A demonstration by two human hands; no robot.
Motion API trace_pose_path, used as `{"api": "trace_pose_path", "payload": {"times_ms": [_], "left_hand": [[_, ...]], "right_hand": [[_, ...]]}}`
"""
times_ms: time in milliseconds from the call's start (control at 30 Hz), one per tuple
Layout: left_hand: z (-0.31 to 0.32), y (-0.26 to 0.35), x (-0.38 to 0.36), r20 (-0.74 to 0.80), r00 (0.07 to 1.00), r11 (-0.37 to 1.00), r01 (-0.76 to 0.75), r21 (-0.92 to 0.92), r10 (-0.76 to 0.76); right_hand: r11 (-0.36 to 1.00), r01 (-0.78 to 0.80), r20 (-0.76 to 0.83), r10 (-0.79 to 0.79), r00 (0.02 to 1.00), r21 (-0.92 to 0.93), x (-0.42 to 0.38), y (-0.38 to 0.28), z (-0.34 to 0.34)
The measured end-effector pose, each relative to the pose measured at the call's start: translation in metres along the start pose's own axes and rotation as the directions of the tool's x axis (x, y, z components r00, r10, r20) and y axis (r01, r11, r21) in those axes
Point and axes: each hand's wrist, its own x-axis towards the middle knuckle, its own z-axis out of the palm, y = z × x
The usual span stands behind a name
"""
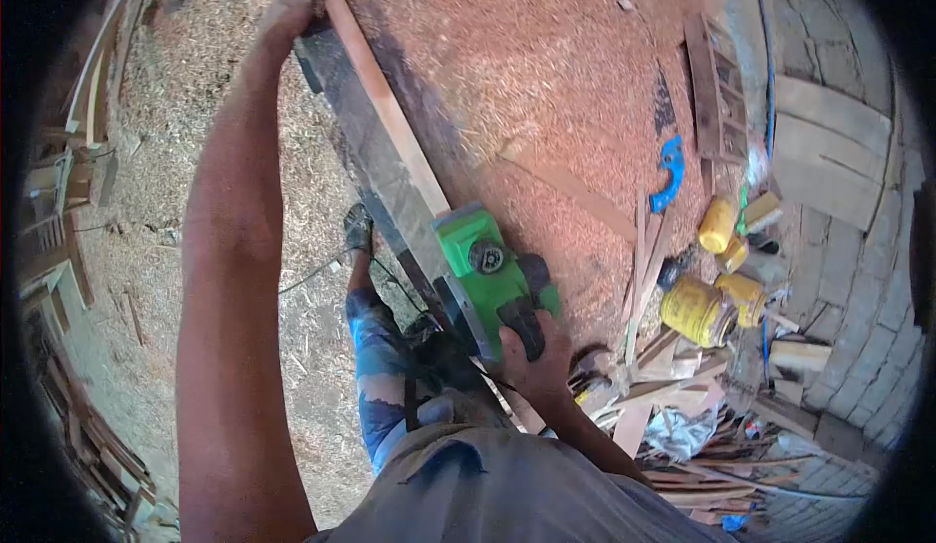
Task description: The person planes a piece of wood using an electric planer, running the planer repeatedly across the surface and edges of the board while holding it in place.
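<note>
A long, narrow wooden strip (375,85) lies along a dark bench beam (363,143) that runs from the upper left toward my body. At the strip's far end, my left hand (292,7) is closed on it, arm stretched out. A green power planer (483,270) with a black knob sits over the strip's near end. My right hand (536,353) is wrapped round the planer's black rear handle. The planer's underside and the wood beneath it are hidden.
Shavings cover the ground (526,65). On the right are a blue-handled saw (670,174), a yellow container (694,311), a wooden frame (717,90) and scrap wood (702,484). Planks (78,387) lean at the left. A cable (312,275) lies near my foot (359,228).
</note>
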Motion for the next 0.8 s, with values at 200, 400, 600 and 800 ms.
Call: {"api": "trace_pose_path", "payload": {"times_ms": [200,400,600,800], "left_hand": [[-0.001,-0.013,0.007,-0.045,0.995,0.996,-0.089,0.008,0.089],[-0.008,0.024,-0.001,0.022,0.977,0.943,0.211,-0.256,-0.212],[-0.026,0.031,0.001,0.106,0.968,0.848,0.25,-0.467,-0.227],[-0.025,0.028,0.004,0.122,0.951,0.854,0.308,-0.419,-0.283]], "right_hand": [[0.995,0.077,-0.127,-0.068,0.99,0.065,0.092,-0.094,0.019],[0.97,0.205,-0.138,-0.187,0.973,0.131,0.195,-0.168,0.045],[0.948,0.249,-0.134,-0.226,0.965,0.197,0.286,-0.248,0.067],[0.915,0.318,-0.177,-0.28,0.944,0.249,0.335,-0.274,0.082]]}}
